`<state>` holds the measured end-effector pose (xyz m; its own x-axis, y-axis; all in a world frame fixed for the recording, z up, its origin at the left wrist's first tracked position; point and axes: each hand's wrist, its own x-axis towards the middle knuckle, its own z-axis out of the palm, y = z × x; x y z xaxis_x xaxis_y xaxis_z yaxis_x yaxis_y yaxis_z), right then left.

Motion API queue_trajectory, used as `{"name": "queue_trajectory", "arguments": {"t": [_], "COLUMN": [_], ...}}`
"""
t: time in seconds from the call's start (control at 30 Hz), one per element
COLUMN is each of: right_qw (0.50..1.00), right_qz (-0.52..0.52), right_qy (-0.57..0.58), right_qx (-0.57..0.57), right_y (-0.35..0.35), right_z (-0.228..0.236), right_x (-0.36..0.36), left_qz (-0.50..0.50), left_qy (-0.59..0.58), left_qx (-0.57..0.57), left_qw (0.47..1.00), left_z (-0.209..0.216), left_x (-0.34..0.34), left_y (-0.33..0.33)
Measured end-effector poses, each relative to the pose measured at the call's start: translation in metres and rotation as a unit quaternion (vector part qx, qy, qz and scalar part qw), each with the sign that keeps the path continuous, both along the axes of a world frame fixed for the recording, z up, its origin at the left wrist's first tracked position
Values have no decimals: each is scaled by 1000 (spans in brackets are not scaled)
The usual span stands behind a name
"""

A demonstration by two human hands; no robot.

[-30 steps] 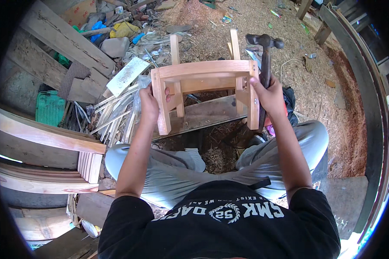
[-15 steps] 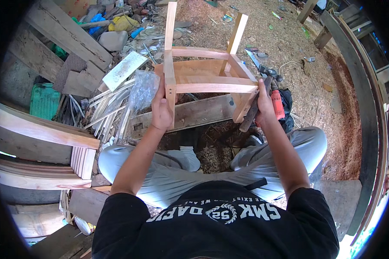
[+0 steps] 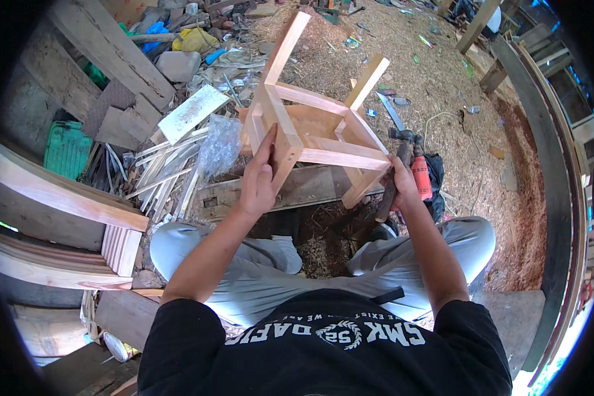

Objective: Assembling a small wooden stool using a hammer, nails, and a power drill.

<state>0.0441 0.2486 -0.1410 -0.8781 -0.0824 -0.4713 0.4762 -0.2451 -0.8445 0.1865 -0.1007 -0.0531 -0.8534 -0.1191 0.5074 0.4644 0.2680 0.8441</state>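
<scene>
The left hand [image 3: 259, 181] holds a wooden frame [image 3: 346, 156] by its near corner. The right hand [image 3: 404, 181] holds a hammer [image 3: 390, 193] against the frame's other side, its head sticking up above that hand. Just right of it sits a red bottle-shaped thing [image 3: 422, 177]. Clear plastic [image 3: 219, 146] lies left of the left hand.

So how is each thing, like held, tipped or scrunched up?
Wooden frame, joined together, tilted, held up
Hammer, held, head pointing away
Left hand, gripping a frame leg
Right hand, closed around the hammer, beside the frame
Clear plastic bag, crumpled
Wooden sticks, loosely piled
Red bottle, unheld; can't tell if open
</scene>
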Motion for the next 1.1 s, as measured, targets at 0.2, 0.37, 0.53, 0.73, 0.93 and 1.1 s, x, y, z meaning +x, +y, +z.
{"name": "queue_trajectory", "arguments": {"t": [0.2, 0.37, 0.53, 0.73, 0.93, 1.1], "right_qw": [997, 991, 976, 983, 982, 978], "right_qz": [1, -7, 21, 46, 65, 76], "right_qy": [26, 38, 70, -8, -40, 4], "right_qx": [79, 125, 203, 176, 173, 194], "right_y": [-20, -17, -26, -49, -61, -59], "right_z": [10, -13, -25, -39, -50, -66], "right_x": [15, 12, 11, 19, 16, 17], "left_qz": [19, 21, 26, 54, 45, 31], "left_qy": [62, 45, -8, -71, -69, -69], "left_qx": [-82, -151, -195, -284, -355, -418], "left_qw": [995, 987, 980, 955, 931, 905], "left_z": [-2, 6, 27, 60, 71, 78], "left_x": [1, 2, 2, -11, -35, -61], "left_y": [-6, -6, -8, -3, 0, 18]}}
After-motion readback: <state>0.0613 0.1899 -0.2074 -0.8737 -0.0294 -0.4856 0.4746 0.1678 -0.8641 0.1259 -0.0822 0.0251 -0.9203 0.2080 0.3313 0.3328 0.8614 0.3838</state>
